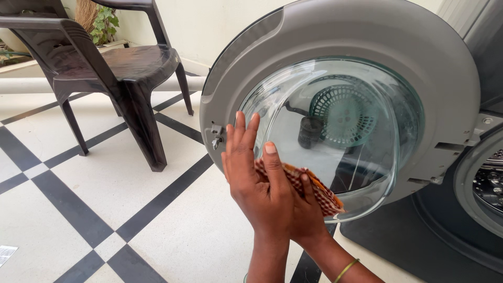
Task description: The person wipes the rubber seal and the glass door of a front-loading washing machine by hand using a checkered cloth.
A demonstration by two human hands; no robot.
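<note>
A front-loading washing machine's round grey door (367, 36) stands swung open, its bulging glass bowl (340, 120) facing me. My left hand (251, 178) is raised flat, fingers up, its fingertips against the glass next to the door's left rim and latch (216, 136). My right hand (309, 215), with a thin bangle on the wrist, sits partly hidden behind the left one. It presses a red-and-orange checked cloth (325, 198) against the lower part of the glass.
The machine's dark body and drum opening (490, 183) lie at the right edge. A dark plastic chair (126, 68) stands at the back left on the white floor with black stripes (157, 199). A potted plant (105, 23) is behind it, and a scrap of paper (6, 254) lies on the floor.
</note>
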